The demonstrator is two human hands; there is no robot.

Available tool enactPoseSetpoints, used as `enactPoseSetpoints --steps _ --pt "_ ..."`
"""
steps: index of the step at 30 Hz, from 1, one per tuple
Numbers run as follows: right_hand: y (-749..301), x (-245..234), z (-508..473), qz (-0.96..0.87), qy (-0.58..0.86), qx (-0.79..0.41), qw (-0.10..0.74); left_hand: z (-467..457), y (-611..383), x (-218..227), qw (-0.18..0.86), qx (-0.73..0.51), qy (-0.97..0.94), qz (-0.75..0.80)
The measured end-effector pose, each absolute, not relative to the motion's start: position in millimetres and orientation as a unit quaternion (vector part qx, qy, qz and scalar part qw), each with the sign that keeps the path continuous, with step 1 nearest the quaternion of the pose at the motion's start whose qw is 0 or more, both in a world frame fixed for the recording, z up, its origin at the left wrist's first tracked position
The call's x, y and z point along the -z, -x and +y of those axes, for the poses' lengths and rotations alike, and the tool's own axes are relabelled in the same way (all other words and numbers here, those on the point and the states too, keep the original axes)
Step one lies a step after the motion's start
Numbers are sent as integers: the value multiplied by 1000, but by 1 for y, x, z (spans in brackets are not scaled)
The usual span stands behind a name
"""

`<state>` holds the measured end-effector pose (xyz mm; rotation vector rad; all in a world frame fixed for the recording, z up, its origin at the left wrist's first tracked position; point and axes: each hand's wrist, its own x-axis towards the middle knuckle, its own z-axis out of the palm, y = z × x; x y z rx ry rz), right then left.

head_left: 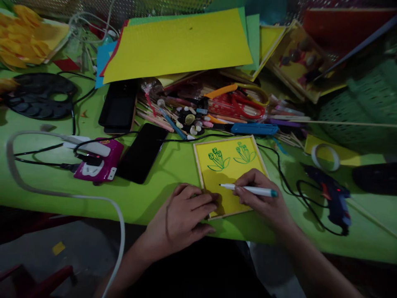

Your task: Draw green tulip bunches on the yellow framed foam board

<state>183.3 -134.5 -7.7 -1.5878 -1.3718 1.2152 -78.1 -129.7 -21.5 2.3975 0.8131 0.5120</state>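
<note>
A small yellow card [231,155] in a pale wooden frame lies near the front edge of the green table [173,165]. Two green flower drawings sit in its upper half. My right hand [263,198] grips a white marker with a teal cap [251,190], its tip pointing left over the card's middle. My left hand [182,217] rests on the card's lower left corner, fingers curled and pressing down on the frame.
A black phone [142,152] and a pink charger block [99,163] lie to the left. A blue glue gun [333,198] and a tape roll [325,156] are at the right. Pencils, scissors [245,103], pebbles and coloured sheets [180,43] crowd the back. Black cables cross the table.
</note>
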Motion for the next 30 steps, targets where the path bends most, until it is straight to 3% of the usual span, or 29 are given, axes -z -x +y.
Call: enactPoseSetpoints --steps 5,30 --pt "-186 9 -136 -518 603 -479 372 -130 79 22 280 -186 -892 303" --pt "-188 9 -136 -560 614 -455 318 -130 79 23 269 -182 -897 301"
